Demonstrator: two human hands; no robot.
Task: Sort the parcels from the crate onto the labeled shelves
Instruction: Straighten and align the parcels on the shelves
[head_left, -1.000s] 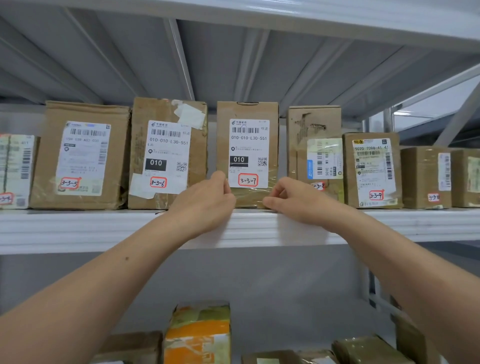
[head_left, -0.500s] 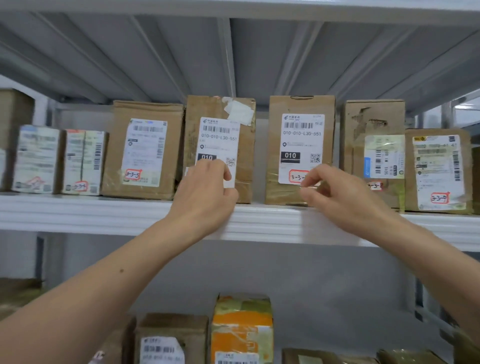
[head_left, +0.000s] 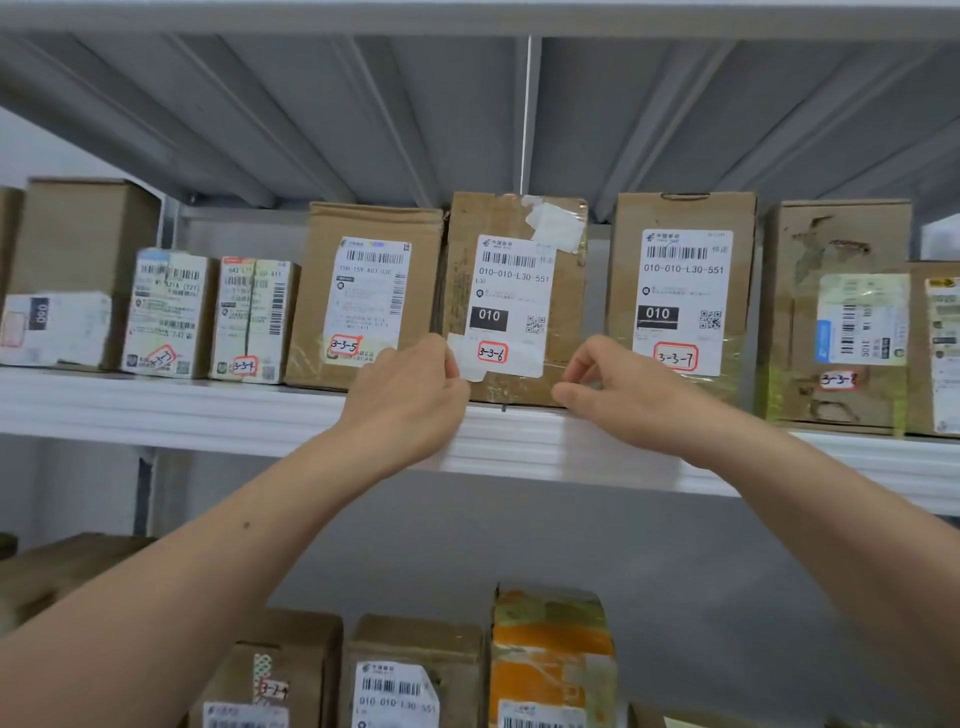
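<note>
A brown cardboard parcel marked 3-3-6 (head_left: 514, 291) stands upright on the white shelf (head_left: 208, 415), with a white shipping label on its front. My left hand (head_left: 410, 395) grips its lower left corner, fingers curled round the edge beside the parcel marked 3-3-5 (head_left: 363, 296). At the lower right corner my right hand (head_left: 618, 384) pinches the box with bent fingers. The parcel marked 3-3-7 (head_left: 680, 291) stands just to the right, a narrow gap apart. No crate is in view.
Along the same shelf stand more parcels: 3-3-4 (head_left: 254, 317) and others at the left, 3-3-8 (head_left: 836, 322) at the right. The shelf above hangs close over the box tops. Below stand several parcels, one wrapped in orange (head_left: 553, 654).
Both hands have left the parcel marked 3-3-7 and shifted left to the one marked 3-3-6. The view has swung left, so the row of boxes sits further right.
</note>
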